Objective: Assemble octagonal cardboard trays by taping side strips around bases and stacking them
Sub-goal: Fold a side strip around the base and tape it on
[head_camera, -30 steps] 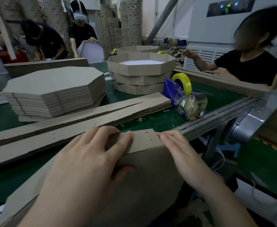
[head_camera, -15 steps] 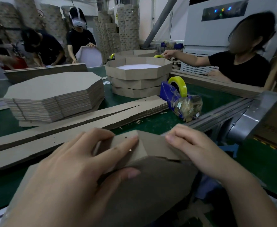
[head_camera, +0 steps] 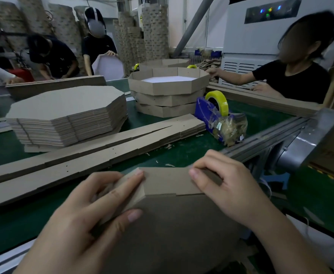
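Observation:
I hold an octagonal cardboard base (head_camera: pixel 174 230) tilted toward me at the table's near edge, with a brown side strip (head_camera: pixel 166 180) folded along its upper rim. My left hand (head_camera: pixel 87 218) grips the strip's left bend, fingers over the outside and thumb on the base. My right hand (head_camera: pixel 227 184) pinches the strip's right part with curled fingers. Flat side strips (head_camera: pixel 95 155) lie just beyond on the green belt. A stack of octagonal bases (head_camera: pixel 67 113) sits at the left. Three finished trays (head_camera: pixel 168 93) are stacked at the centre back. A blue tape dispenser (head_camera: pixel 215 113) carries a yellow roll.
The green conveyor belt (head_camera: pixel 191 149) has a metal rail (head_camera: pixel 270 135) along its right side. A person in black (head_camera: pixel 292 80) reaches toward the trays at the right. Two others work at the far left. Tall tray stacks stand in the background.
The base and strip have turned in my hands, bringing a new strip segment to the top. My right hand moved from lying flat on the edge to pinching the strip.

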